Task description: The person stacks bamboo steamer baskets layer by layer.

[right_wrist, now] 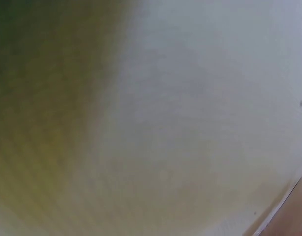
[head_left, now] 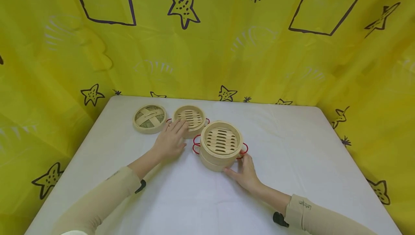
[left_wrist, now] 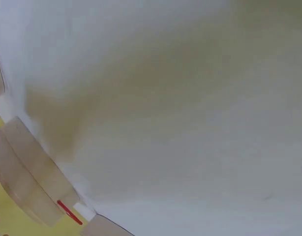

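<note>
A stack of two round bamboo steamer baskets (head_left: 222,141) with red handles stands near the middle of the table. My right hand (head_left: 248,175) holds the stack at its lower right, thumb on the front wall and fingers round the side by the red handles. Behind and left of the stack is a single bamboo steamer basket (head_left: 196,134), slatted inside. My left hand (head_left: 170,139) rests on its front left rim, fingers laid fairly straight over it. At the left wrist view's lower left, a pale basket wall (left_wrist: 35,162) with a red handle shows, with fingertips at the edge.
A bamboo steamer lid (head_left: 149,119) with a crossed top lies left of the single basket. A white cloth covers the table (head_left: 291,148). Yellow curtains (head_left: 207,54) with star drawings hang behind and at both sides. The right wrist view is mostly blurred cloth.
</note>
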Action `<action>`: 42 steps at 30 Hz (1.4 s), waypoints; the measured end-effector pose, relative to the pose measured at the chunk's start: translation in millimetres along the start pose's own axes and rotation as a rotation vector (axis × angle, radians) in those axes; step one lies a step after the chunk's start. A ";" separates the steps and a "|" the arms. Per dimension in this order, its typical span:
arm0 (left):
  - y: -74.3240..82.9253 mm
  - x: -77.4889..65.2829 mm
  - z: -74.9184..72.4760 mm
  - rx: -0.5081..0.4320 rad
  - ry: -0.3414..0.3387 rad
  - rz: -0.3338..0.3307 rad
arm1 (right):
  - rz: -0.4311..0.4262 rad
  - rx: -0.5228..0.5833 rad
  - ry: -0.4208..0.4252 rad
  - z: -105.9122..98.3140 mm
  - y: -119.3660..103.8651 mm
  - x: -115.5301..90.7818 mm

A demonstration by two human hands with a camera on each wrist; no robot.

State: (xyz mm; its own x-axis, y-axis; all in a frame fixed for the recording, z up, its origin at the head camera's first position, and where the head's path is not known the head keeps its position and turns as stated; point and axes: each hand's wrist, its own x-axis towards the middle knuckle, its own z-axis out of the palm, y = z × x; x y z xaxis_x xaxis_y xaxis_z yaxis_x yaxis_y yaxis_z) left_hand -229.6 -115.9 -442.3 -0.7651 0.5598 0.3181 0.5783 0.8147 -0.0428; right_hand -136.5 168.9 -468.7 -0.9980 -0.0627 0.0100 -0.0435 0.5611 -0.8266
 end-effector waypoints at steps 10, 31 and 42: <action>-3.2 22.6 12.5 0.071 0.043 0.076 | 0.013 -0.007 -0.007 -1.2 1.1 1.2; 1.0 30.3 28.4 0.080 -0.029 0.032 | 0.024 -0.024 -0.016 -3.6 -3.0 -0.1; -3.0 28.5 35.6 0.112 0.075 0.076 | -0.024 -0.023 0.002 -1.8 -1.9 -1.1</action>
State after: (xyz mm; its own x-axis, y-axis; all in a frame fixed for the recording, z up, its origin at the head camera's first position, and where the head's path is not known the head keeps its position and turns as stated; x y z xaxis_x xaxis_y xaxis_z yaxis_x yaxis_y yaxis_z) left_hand -263.3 -97.0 -466.9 -0.6949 0.6110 0.3792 0.5951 0.7847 -0.1737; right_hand -135.4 169.4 -466.1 -0.9967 -0.0747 0.0314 -0.0690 0.5779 -0.8132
